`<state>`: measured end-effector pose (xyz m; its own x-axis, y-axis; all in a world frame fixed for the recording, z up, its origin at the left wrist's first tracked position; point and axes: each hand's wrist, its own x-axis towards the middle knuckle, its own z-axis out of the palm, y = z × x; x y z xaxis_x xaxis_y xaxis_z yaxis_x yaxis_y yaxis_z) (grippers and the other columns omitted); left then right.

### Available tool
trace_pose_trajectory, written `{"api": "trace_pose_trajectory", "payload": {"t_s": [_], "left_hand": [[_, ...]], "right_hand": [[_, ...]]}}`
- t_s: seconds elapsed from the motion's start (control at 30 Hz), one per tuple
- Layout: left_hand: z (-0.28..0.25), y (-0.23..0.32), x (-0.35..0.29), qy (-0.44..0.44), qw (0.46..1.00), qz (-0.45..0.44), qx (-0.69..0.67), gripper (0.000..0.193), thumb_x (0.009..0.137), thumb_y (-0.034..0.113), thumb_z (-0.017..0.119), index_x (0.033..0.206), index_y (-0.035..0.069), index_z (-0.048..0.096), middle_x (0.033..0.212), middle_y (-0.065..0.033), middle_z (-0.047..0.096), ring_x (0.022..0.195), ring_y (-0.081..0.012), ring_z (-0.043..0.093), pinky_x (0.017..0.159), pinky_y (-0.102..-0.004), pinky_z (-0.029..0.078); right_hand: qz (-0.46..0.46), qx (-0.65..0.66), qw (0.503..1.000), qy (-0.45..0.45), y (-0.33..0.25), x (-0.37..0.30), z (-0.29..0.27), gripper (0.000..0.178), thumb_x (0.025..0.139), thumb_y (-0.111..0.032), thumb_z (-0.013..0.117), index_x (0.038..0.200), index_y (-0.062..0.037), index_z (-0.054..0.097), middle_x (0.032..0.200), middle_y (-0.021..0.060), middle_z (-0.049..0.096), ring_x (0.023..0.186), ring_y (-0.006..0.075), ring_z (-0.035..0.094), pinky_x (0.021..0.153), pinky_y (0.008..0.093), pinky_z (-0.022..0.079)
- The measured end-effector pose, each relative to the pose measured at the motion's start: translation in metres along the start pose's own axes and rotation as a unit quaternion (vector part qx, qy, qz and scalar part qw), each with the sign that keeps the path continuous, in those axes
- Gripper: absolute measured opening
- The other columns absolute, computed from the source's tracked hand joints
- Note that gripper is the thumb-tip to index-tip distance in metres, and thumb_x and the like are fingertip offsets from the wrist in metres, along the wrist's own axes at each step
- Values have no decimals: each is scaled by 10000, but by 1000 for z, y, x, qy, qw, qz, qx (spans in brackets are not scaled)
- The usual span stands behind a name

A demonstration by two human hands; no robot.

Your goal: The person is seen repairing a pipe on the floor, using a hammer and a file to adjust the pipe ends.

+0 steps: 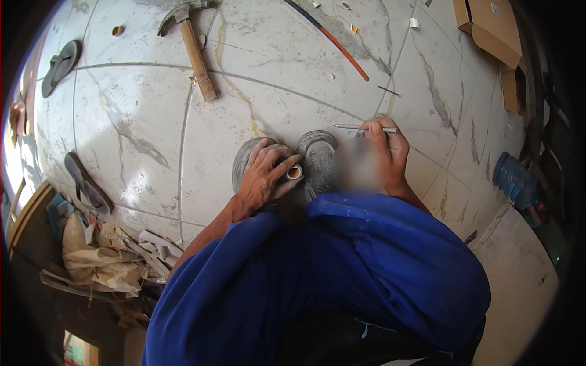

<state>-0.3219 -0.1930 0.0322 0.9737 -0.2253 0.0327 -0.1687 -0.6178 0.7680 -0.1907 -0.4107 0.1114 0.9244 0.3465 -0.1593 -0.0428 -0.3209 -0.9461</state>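
Observation:
My left hand [264, 172] is closed round a short, round tube piece [295, 172], its pale rim and orange-brown inside facing up. It rests over my left grey, dusty shoe [241, 163]. My right hand [390, 149] is raised beside my right shoe [318, 160], pinching a thin, grey, pointed metal rod [351, 127] between thumb and fingers. The rod lies nearly level, with its tip toward the left. A blurred patch hides what is between my right hand and the shoe. Farther off, a hammer [196, 61] with a wooden handle lies on the tiled floor.
A black and orange rod [336, 43] and a thin nail-like piece [389, 91] lie ahead. Flip-flops [61, 67] are at left, above a heap of scraps and sacking [101, 259]. At right are a cardboard box [491, 30] and a blue plastic bottle [516, 180].

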Motion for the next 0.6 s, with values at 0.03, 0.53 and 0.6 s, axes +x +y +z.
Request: {"api": "trace_pose_trajectory", "payload": {"t_s": [0.03, 0.53, 0.6], "left_hand": [[-4, 4, 3, 1, 1000, -7, -9, 453, 736, 233, 732, 1151, 119, 588, 1098, -25, 612, 1116, -186, 542, 1096, -484, 270], [-10, 7, -6, 9, 999, -35, -8, 522, 741, 167, 716, 1233, 156, 541, 1246, -40, 539, 1201, -196, 482, 1113, -533, 208], [-3, 7, -7, 24, 999, -28, -7, 527, 734, 153, 720, 1229, 155, 542, 1229, -37, 551, 1190, -195, 492, 1110, -541, 206]], "right_hand": [[70, -10, 997, 36, 20, -4, -16, 225, 965, -201, 524, 917, 6, 596, 673, 20, 541, 611, 72, 543, 534, 228, 404], [365, 51, 928, -46, 75, 29, -42, 273, 884, -254, 643, 1023, -35, 557, 818, 105, 664, 421, 94, 515, 356, 221, 378], [360, 17, 933, -30, 68, 33, -40, 289, 888, -259, 639, 1036, -27, 552, 810, 110, 666, 420, 99, 519, 357, 224, 372]]}}
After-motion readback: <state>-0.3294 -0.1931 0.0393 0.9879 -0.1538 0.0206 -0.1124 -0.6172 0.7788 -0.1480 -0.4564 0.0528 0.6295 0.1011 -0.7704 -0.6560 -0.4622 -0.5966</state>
